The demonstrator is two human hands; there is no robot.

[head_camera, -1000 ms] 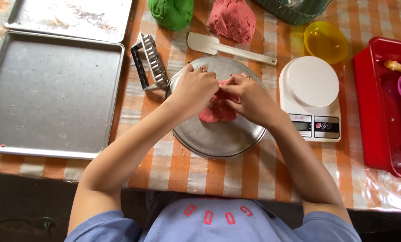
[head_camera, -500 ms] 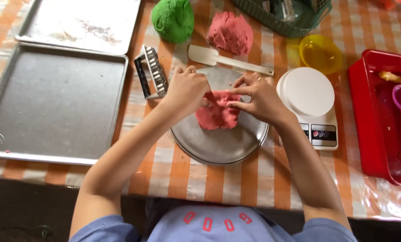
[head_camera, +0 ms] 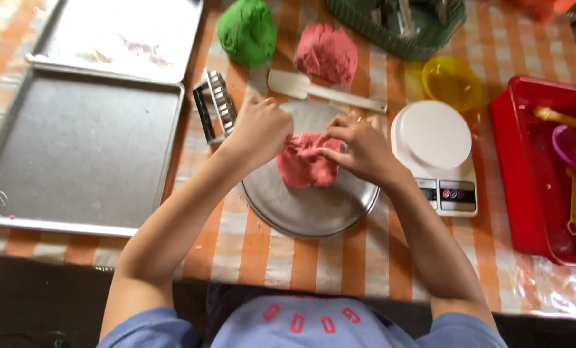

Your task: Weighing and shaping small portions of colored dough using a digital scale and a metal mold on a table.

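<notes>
Dough [head_camera: 307, 164] flattened wider, orange checked tablecloth [head_camera: 313, 264]

Layout of the table. A round plate [head_camera: 310, 209] sits at centre, a dough piece [head_camera: 305, 164] on it between the left hand [head_camera: 259, 129] and right hand [head_camera: 358, 148]. A baking tray [head_camera: 75, 154] lies left, a kitchen scale [head_camera: 433, 151] right, a tub [head_camera: 532, 174] farther right. Behind the plate lie a scraper [head_camera: 313, 90] and two dough lumps [head_camera: 326, 51].
</notes>
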